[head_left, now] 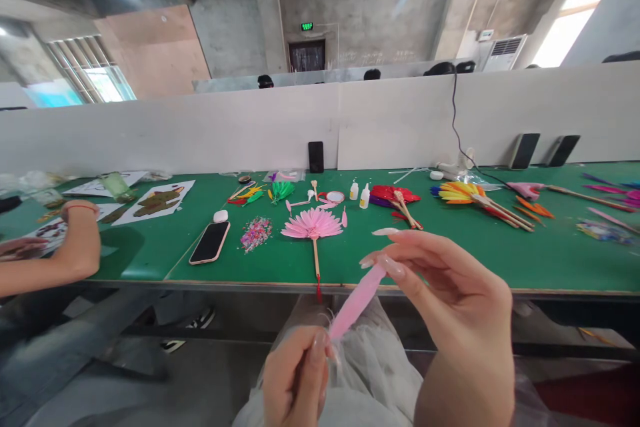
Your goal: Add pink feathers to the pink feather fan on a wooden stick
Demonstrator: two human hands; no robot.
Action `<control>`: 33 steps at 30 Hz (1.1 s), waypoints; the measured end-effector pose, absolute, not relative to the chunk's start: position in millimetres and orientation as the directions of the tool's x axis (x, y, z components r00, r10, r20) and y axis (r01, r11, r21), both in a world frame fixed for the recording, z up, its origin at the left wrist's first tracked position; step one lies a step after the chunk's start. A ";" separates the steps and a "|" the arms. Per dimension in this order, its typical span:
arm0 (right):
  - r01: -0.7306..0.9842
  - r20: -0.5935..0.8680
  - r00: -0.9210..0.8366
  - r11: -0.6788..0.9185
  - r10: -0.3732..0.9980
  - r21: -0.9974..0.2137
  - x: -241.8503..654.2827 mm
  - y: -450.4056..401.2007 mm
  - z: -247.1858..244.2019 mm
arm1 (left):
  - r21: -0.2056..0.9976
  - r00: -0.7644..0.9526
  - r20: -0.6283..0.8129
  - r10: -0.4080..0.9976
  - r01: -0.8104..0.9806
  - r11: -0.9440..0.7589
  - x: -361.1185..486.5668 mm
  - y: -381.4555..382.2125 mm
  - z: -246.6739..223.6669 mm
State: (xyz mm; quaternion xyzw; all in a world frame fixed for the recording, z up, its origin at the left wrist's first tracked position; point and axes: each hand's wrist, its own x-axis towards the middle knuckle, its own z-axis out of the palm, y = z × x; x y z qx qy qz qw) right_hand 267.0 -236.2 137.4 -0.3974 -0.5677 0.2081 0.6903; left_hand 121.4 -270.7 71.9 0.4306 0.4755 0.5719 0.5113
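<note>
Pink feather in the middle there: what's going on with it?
The person is holding the pink feather at both ends, the left hand pinching the lower, the right hand the upper. Ahead on the green table lies a pink fan, handle toward the person. At left, another person's arm is over the table.

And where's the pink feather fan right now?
In the head view, the pink feather fan lies centrally on the green table, right of the multicoloured flakes and beyond the held pink feather.
</note>
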 end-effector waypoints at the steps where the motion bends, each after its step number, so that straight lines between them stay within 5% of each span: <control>1: 0.173 0.630 0.252 0.606 0.735 -0.776 269.5 -233.9 136.3 | 0.984 -0.096 0.004 0.995 -0.178 -0.021 121.3 -270.4 71.3; 12: 0.213 0.649 0.308 0.614 0.696 -0.760 269.1 -224.4 130.2 | 0.986 -0.072 0.028 0.997 -0.161 -0.039 121.3 -267.9 66.1; 20: 0.226 0.609 0.529 0.594 0.591 -0.772 278.0 -220.4 135.8 | 0.980 -0.134 0.007 0.991 -0.195 -0.033 119.5 -268.3 65.2; 25: 0.139 0.601 0.311 0.590 0.736 -0.795 273.3 -225.9 135.7 | 0.980 -0.143 0.000 0.990 -0.196 -0.028 122.0 -269.5 67.3; 33: 0.132 0.605 0.272 0.594 0.748 -0.793 267.9 -231.3 136.4 | 0.985 -0.138 0.029 0.990 -0.164 -0.052 123.1 -269.5 69.9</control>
